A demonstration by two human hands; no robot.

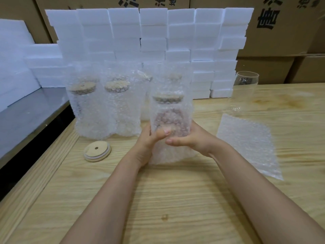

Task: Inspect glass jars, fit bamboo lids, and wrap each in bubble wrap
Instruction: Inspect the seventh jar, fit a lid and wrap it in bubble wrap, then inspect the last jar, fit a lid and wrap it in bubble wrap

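- The wrapped jar (169, 110), bamboo lid already fitted under the bubble wrap, stands upright between both hands, above the worktop (175, 199).
- The left hand (148, 140) has its grip wrapped round the lower body, thumb pressed on the front; this probably keeps the wrap from springing loose.
- The right hand (190, 140) grasps the opposite side, fingers curled across the slack wrap under the base, seemingly to fold it in.
- Finished wrapped jars (103, 106) are lined up behind, out of the working space.
- A loose bamboo lid (97, 151), a bare glass jar (246, 88) and a flat bubble-wrap sheet (246, 143) lie within reach, likely for the next round.
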